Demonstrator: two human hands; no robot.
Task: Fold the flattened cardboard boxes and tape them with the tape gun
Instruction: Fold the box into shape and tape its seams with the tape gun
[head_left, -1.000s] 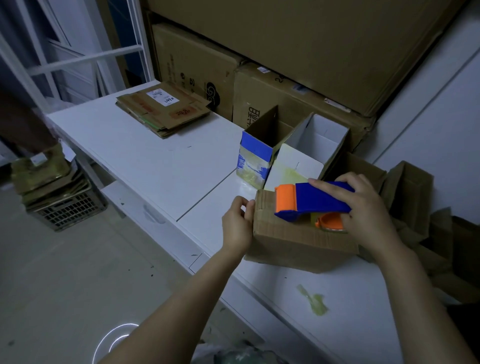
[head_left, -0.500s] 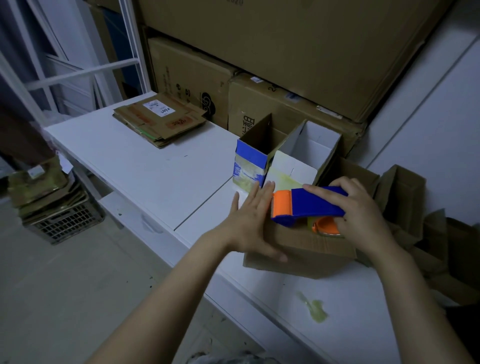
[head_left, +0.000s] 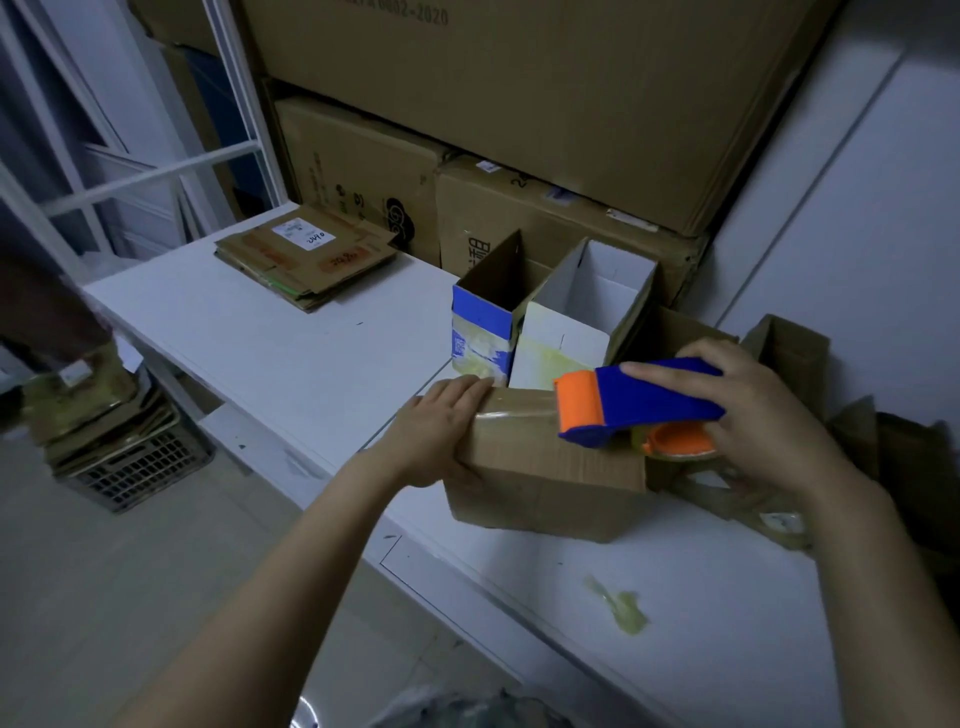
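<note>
A small brown cardboard box (head_left: 545, 478) stands on the white table (head_left: 291, 353) near its front edge, with a strip of clear tape across its top. My left hand (head_left: 441, 431) presses on the box's left top corner, fingers lying over the tape end. My right hand (head_left: 753, 415) grips the blue and orange tape gun (head_left: 634, 405), which rests on the box's top right. A stack of flattened cardboard boxes (head_left: 306, 254) lies at the table's far left.
Two open boxes, one blue-printed (head_left: 483, 322) and one white (head_left: 587, 322), stand just behind the brown box. Large cartons (head_left: 519, 104) are stacked against the wall. Crumpled cardboard (head_left: 789, 353) lies at right. A crate of cardboard (head_left: 119, 457) sits on the floor at left.
My left hand has moved from the box's left side to flat on its top left corner. The tape gun has shifted right along the box top, leaving tape behind it.
</note>
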